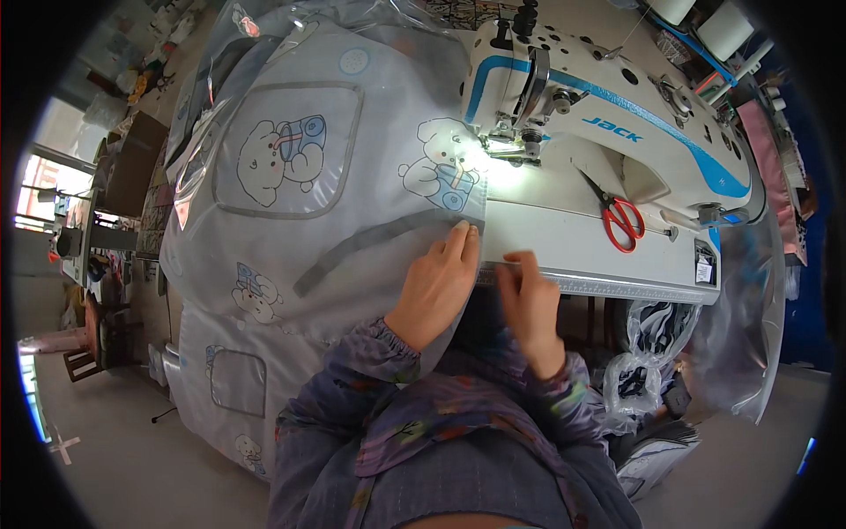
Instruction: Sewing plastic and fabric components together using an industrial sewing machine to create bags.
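A large sheet of pale grey fabric (370, 167) printed with cartoon dogs spreads to my left. A dark grey strip (352, 249) curves across it to the fabric's right edge. There my left hand (438, 286) presses the strip's end onto the fabric, fingers together; its thumb is hidden. My right hand (534, 313) is raised beside the table's front edge, fingers curled and slightly blurred. Whether it holds anything small cannot be seen. The fabric's far right corner reaches the lit needle area of a white and blue sewing machine (617, 115).
Red-handled scissors (622, 222) lie on the white machine table (564, 251), right of the needle area. A metal ruler strip (608, 289) runs along the table's front edge. White thread cones (726, 33) stand at the back right. Clear plastic wrapping (639, 370) hangs below the table.
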A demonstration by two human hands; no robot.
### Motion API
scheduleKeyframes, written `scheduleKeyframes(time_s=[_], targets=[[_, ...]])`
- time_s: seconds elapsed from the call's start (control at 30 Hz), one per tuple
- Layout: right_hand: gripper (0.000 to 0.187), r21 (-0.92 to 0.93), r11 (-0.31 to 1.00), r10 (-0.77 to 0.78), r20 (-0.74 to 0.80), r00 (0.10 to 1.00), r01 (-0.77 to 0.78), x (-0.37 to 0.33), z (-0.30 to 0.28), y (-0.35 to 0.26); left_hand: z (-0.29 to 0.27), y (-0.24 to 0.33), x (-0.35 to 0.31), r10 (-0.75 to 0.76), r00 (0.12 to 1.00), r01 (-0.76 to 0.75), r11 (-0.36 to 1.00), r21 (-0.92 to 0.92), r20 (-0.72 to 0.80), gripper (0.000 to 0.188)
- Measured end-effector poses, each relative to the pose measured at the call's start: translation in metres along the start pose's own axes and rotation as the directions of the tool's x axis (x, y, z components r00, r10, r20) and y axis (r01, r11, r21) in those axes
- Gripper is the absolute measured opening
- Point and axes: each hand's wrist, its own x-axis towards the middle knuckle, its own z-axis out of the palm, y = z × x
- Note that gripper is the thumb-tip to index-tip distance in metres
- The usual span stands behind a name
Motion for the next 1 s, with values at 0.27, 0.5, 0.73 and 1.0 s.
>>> scheduleKeyframes(time_s=[0.27, 0.5, 0.73, 1.0], targets=[[0.035, 0.574, 0.732, 0.053, 0.489, 0.871, -0.367, -0.063, 0.040, 0.003, -0.002, 0.002, 0.000, -0.069, 0.984, 0.083, 0.994, -0.076, 0.166, 0.055], [0.044, 0.773, 0.371, 0.018, 0.549, 0.836, -0.515, -0.060, 0.011, -0.005, -0.008, 0.022, 0.016, -0.150, 0.962, 0.190, 0.968, -0.162, 0.227, 0.085], [0.061, 0.797, 0.227, 0.074, 0.558, 0.826, -0.559, -0.056, 0.020, -0.015, 0.011, 0.005, 0.042, -0.153, 0.970, 0.169, 0.983, -0.071, 0.187, 0.053], [0.072, 0.834, 0.165, 0.152, 0.506, 0.849, -0.527, -0.036, 0.025, -0.032, 0.029, -0.012, 0.069, -0.113, 0.991, 0.111, 0.993, 0.031, 0.069, 0.043]])
